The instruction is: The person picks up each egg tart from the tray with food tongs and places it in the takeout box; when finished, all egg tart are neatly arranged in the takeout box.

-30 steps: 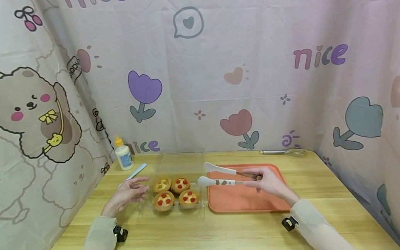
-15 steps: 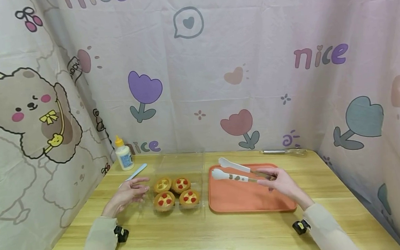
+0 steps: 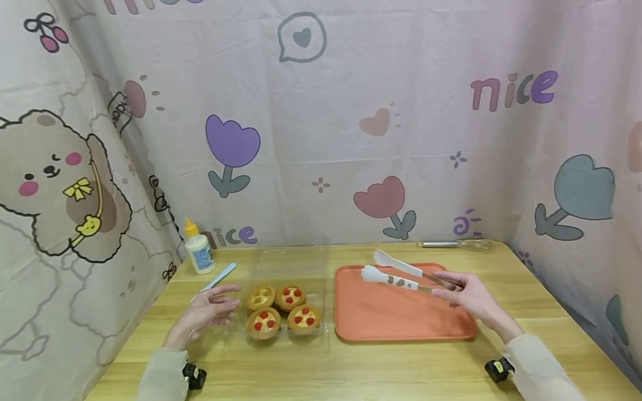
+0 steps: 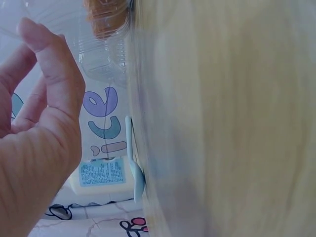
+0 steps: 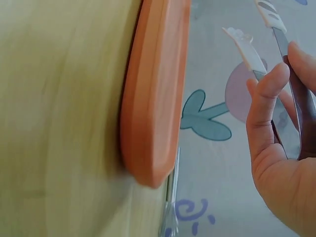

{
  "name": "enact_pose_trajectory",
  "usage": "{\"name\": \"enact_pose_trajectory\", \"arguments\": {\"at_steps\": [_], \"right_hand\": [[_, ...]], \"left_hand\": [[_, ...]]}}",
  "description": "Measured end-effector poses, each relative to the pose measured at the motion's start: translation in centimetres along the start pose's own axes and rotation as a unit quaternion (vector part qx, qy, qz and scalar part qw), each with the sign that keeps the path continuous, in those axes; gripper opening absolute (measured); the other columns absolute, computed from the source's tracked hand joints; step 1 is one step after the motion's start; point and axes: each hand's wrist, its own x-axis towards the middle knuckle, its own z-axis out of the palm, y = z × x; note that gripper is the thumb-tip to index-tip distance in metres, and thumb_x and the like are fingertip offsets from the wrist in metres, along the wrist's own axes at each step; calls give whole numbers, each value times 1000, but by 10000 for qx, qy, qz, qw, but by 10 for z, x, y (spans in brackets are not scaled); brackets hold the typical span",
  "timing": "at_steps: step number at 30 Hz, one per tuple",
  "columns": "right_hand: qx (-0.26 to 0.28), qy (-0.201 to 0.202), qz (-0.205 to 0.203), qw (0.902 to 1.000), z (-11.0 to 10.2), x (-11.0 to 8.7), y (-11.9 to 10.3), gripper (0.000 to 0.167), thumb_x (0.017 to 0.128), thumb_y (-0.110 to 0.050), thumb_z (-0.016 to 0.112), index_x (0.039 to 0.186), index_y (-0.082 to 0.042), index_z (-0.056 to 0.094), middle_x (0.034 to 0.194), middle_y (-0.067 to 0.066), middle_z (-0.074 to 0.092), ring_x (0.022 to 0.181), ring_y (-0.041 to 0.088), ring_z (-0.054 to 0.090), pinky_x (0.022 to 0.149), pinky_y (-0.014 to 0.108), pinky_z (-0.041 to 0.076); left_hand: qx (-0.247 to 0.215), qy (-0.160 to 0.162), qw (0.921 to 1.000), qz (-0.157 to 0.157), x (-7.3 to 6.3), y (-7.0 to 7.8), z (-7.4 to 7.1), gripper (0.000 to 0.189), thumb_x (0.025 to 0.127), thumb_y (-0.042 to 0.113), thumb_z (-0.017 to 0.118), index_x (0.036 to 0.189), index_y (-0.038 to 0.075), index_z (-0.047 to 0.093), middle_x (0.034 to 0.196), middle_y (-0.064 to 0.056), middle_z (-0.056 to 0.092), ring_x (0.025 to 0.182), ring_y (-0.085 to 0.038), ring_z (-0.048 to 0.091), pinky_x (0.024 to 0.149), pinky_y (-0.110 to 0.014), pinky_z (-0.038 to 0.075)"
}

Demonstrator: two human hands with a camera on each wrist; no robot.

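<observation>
My right hand (image 3: 473,295) holds a pair of tongs (image 3: 385,277) above the orange tray (image 3: 391,320). The tongs have white paw-shaped tips and spread arms with nothing between them; in the right wrist view, their metal part (image 5: 291,94) lies between thumb and fingers. To the left stands a clear plastic container (image 3: 325,315), its lid (image 3: 291,260) raised at the back. Several small tarts (image 3: 264,324) sit inside, most topped with red pieces. My left hand (image 3: 200,314) hovers by the container's left side, fingers loosely bent and holding nothing; whether it touches the plastic, I cannot tell.
Behind the left hand lies a light blue flat-ended utensil (image 3: 222,273). A white bottle (image 3: 200,253) with a yellow cap stands at the back left corner. A wire whisk (image 3: 458,244) lies along the table's back edge, before a printed curtain (image 3: 317,138).
The right hand has carried the tongs rightward, away from the container and over the tray. Left hand, container and tarts have stayed in place.
</observation>
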Motion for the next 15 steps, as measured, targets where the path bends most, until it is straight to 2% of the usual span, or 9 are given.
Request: {"name": "enact_pose_trajectory", "arguments": {"at_steps": [3,5,8,13,15], "right_hand": [[39,96,31,9999,-3,0,5,64,86,-32,76,140,-5,54,132,21,61,71,18,62,60,34,56],[91,145,30,9998,-4,0,9,62,87,-31,75,139,-5,54,136,20,59,72,16,62,59,32,55],[241,301,67,9992,-7,0,16,59,87,-28,75,137,-3,56,134,20,59,70,14,61,59,30,55],[324,673,198,9970,-16,-3,26,58,88,-29,75,134,1,57,130,25,60,67,13,64,59,28,56],[270,742,226,9966,-21,-4,27,60,89,-29,73,136,3,55,133,26,58,72,13,66,62,27,57]], "left_hand": [[36,57,10000,-16,-1,-1,-1,45,92,12,69,134,9,55,99,-7,68,75,-13,64,64,-26,59],[69,72,9999,-23,-1,-1,-2,48,92,12,68,137,6,52,100,-8,68,75,-14,64,65,-27,59],[100,82,9999,-41,-1,-2,-2,52,93,12,68,140,2,48,100,-9,67,75,-14,64,65,-27,59],[132,-10,9999,-31,1,-3,-1,51,92,13,68,139,4,49,102,-10,68,76,-14,65,66,-28,59],[135,-38,9999,-38,2,-2,-1,52,92,13,68,140,3,49,101,-10,68,76,-14,65,66,-28,59]]}}
